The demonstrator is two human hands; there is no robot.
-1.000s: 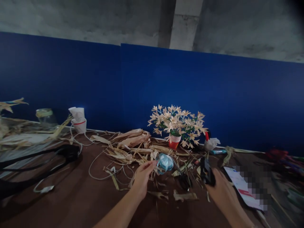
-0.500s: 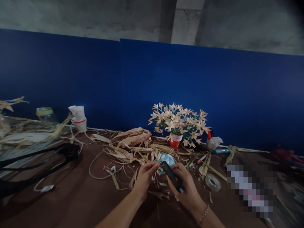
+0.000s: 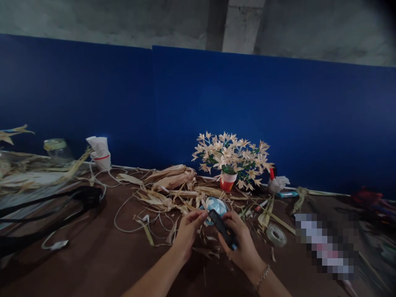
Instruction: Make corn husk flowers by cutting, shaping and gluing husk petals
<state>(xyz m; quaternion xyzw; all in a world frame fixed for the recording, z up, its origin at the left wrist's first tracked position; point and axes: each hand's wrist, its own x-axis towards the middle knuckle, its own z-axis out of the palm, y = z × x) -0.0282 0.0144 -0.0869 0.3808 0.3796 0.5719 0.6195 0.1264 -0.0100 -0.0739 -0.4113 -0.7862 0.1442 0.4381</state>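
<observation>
My left hand (image 3: 189,231) is closed in a pinch at the base of a small pale husk flower (image 3: 206,203). My right hand (image 3: 239,237) is wrapped round a slim black handheld tool (image 3: 223,229) with a bluish lower end; its exact kind is unclear. The tool's upper tip is close beside the left fingertips, and I cannot tell whether it touches the flower. Just behind both hands lies a shiny light-blue round object (image 3: 218,206), partly covered by them. A bracelet (image 3: 263,277) circles my right wrist.
Beyond the hands, a red-and-white cup (image 3: 228,181) holds many pale husk flowers (image 3: 229,154). Dried corn husks (image 3: 173,177) and scraps litter the brown table (image 3: 102,264). A tape roll (image 3: 276,236) lies at right, a glass jar (image 3: 58,152) and black straps (image 3: 88,197) at left.
The view has shifted slightly, so everything sits a little farther left and higher. Both hands keep the same grip on the flower and the black tool.
</observation>
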